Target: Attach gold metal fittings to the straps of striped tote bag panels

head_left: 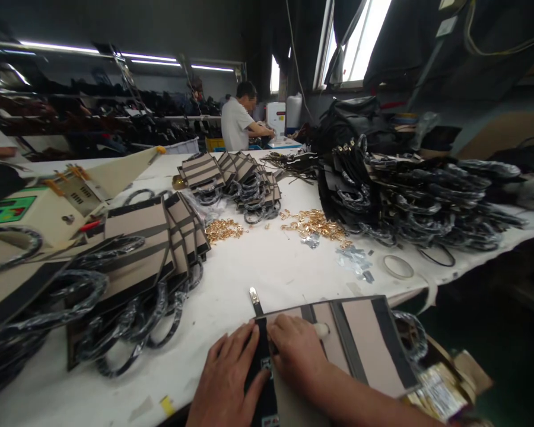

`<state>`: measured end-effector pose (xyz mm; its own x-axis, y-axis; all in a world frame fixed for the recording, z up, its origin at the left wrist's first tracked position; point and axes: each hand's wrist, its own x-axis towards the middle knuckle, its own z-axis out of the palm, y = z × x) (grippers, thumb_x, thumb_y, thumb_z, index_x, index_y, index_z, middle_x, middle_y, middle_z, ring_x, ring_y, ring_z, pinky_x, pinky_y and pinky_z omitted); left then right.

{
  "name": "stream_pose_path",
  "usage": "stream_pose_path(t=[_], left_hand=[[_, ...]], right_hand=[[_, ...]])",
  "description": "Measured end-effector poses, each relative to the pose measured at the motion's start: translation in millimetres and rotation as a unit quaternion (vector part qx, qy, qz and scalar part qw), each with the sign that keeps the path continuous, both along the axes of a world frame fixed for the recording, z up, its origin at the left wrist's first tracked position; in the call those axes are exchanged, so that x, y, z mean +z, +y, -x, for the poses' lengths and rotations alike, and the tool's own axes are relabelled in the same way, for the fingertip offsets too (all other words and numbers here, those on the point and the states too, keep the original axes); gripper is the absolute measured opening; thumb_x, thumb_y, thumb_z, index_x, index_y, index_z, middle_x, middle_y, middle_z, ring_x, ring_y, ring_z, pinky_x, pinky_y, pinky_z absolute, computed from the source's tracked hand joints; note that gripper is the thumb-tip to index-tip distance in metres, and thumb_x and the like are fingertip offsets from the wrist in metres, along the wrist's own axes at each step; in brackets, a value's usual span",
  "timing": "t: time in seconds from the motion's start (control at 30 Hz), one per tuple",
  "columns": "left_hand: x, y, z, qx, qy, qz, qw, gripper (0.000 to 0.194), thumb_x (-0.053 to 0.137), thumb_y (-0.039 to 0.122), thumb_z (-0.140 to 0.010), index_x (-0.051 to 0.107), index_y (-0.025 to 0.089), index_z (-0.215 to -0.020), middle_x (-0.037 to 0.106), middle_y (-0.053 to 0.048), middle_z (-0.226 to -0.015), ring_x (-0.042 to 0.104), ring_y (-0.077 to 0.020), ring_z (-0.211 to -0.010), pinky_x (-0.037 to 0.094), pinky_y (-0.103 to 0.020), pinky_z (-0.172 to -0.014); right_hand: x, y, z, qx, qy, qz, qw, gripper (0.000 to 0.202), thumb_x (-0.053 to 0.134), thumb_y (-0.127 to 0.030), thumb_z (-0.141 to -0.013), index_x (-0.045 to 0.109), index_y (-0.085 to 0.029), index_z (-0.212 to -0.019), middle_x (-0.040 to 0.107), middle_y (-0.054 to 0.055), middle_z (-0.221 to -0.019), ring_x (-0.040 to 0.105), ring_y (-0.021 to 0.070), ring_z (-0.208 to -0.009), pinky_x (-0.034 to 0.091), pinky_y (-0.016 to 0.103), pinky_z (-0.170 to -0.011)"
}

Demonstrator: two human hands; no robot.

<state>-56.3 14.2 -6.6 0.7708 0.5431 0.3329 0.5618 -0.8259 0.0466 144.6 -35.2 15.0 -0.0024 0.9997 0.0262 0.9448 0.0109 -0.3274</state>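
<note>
A beige and black bag panel (369, 338) lies at the table's near edge, with a black strip (264, 394) along its left side. My left hand (231, 373) rests flat on that strip, fingers stretched out and thumb apart. My right hand (298, 353) is closed and pressed to the panel just right of the strip. Out of its fist pokes the pale rounded end of a tool handle (323, 330); the tool's working end is hidden. A strap tab with a shiny metal tip (254, 295) sticks out beyond the panel's top left corner.
Stacked beige and black panels (137, 237) with plastic-wrapped handles lie left, beside a machine (53, 201). Gold metal fittings (318, 225) and silvery pieces (356, 261) are scattered mid-table. Black wrapped handles (427, 196) are heaped right. A person (238, 121) works at the back.
</note>
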Motion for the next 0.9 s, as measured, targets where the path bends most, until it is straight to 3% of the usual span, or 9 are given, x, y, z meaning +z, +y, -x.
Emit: stream_pose_path(t=[0.2,0.33,0.43,0.53,0.63,0.73,0.8,0.9], left_hand=[[-0.8,-4,-4,0.013,0.021,-0.005,1.0,0.065,0.065,0.038,-0.096,0.047,0.025,-0.157,0.058,-0.007,-0.157,0.06,-0.0313,-0.137,0.05,-0.052,-0.112],[0.4,-6,-4,0.015,0.028,0.01,0.999,0.067,0.068,0.038,-0.094,0.049,0.025,-0.156,0.059,-0.008,-0.156,0.061,-0.0326,-0.137,0.05,-0.053,-0.112],[-0.1,-7,-1,0.016,0.016,0.024,0.999,0.067,0.066,0.043,-0.097,0.046,0.025,-0.158,0.055,-0.007,-0.159,0.059,-0.0312,-0.14,0.05,-0.053,-0.114],[-1.0,-7,2,0.02,0.009,0.048,0.999,0.067,0.06,0.048,-0.101,0.042,0.022,-0.16,0.051,-0.008,-0.163,0.055,-0.0301,-0.145,0.046,-0.055,-0.118],[2.1,-10,2,0.024,0.01,0.096,0.995,0.069,0.06,0.05,-0.101,0.042,0.02,-0.16,0.047,-0.009,-0.165,0.051,-0.0301,-0.148,0.043,-0.056,-0.121],[9.6,-13,0,0.034,0.012,0.143,0.989,0.07,0.064,0.049,-0.099,0.043,0.021,-0.16,0.045,-0.01,-0.167,0.048,-0.0305,-0.15,0.039,-0.056,-0.124],[15.3,-15,-1,0.043,0.014,0.167,0.985,0.071,0.066,0.048,-0.098,0.043,0.021,-0.16,0.043,-0.01,-0.168,0.047,-0.0306,-0.151,0.037,-0.056,-0.126],[23.1,-18,-4,0.051,0.022,0.191,0.98,0.073,0.067,0.05,-0.097,0.044,0.02,-0.159,0.04,-0.009,-0.169,0.044,-0.0302,-0.153,0.035,-0.055,-0.127]], right_hand=[[13.0,3,-3,0.032,-0.014,0.039,0.999,0.027,0.062,-0.014,-0.086,0.071,-0.019,-0.112,0.073,0.01,-0.109,0.069,0.0289,-0.098,0.049,0.037,-0.081],[18.1,3,-8,0.038,0.002,0.014,0.999,0.019,0.065,-0.02,-0.089,0.075,-0.023,-0.105,0.076,0.007,-0.104,0.072,0.0256,-0.095,0.048,0.032,-0.077],[24.0,3,-31,0.013,0.033,-0.021,0.999,0.018,0.061,-0.028,-0.097,0.079,-0.027,-0.097,0.079,0.003,-0.096,0.074,0.0222,-0.09,0.049,0.029,-0.076],[29.6,-5,-89,-0.076,0.041,-0.051,0.995,0.025,0.061,-0.038,-0.098,0.081,-0.03,-0.112,0.081,0.003,-0.107,0.075,0.0224,-0.099,0.051,0.03,-0.086],[28.9,-20,-173,-0.2,-0.045,-0.016,0.979,0.037,0.056,-0.051,-0.099,0.08,-0.032,-0.119,0.078,0.002,-0.124,0.073,0.0255,-0.112,0.052,0.033,-0.092],[17.8,-32,-250,-0.278,-0.076,0.025,0.957,0.053,0.058,-0.056,-0.092,0.081,-0.018,-0.122,0.076,0.018,-0.126,0.071,0.0407,-0.113,0.053,0.045,-0.088],[6.4,-36,-283,-0.293,-0.075,0.047,0.952,0.055,0.057,-0.057,-0.09,0.083,-0.016,-0.118,0.078,0.021,-0.118,0.073,0.0422,-0.107,0.054,0.046,-0.084],[-9.2,-35,-306,-0.298,-0.065,0.06,0.95,0.052,0.054,-0.055,-0.09,0.084,-0.02,-0.115,0.08,0.018,-0.112,0.074,0.0403,-0.101,0.054,0.045,-0.08]])
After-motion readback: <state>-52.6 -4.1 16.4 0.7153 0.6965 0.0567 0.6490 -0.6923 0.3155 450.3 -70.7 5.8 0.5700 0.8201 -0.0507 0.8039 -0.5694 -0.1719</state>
